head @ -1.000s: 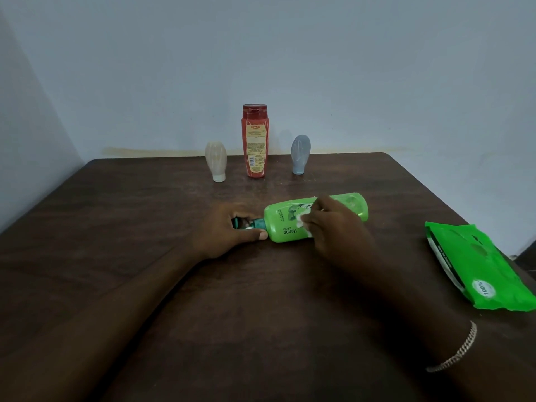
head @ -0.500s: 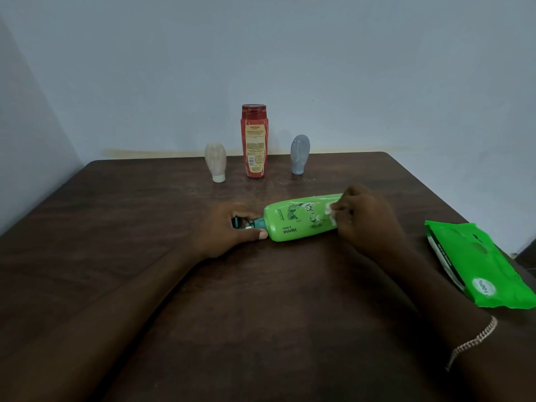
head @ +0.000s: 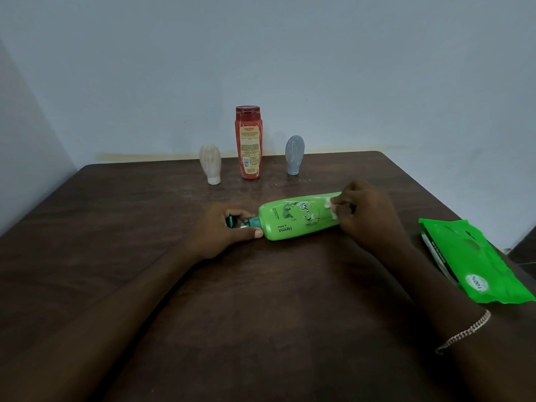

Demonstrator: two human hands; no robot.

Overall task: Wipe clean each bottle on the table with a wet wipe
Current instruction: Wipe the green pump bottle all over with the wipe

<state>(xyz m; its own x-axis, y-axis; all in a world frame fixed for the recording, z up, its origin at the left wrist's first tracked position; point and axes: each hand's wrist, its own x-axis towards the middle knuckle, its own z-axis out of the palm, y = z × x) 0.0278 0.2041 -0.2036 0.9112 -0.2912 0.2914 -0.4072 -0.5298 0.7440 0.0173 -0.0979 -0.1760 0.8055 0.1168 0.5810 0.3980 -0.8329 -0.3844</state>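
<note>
A green bottle [head: 293, 219] lies on its side in the middle of the dark wooden table [head: 116, 242], its teal pump cap pointing left. My left hand [head: 220, 230] grips that pump end and pins the bottle down. My right hand [head: 365, 216] presses a small white wet wipe [head: 332, 208] against the bottle's right part, hiding its base. At the back stand a cream bottle [head: 211, 166], a tall red bottle [head: 248, 142] and a grey bottle [head: 294, 154], all upright.
A green pack of wet wipes [head: 475, 259] lies near the table's right edge. A pale wall rises right behind the table's far edge. A chain bracelet [head: 464, 332] circles my right wrist.
My right hand slid the wipe along the green bottle from near its neck towards its base, uncovering the label. The left hand and the bottle stayed put.
</note>
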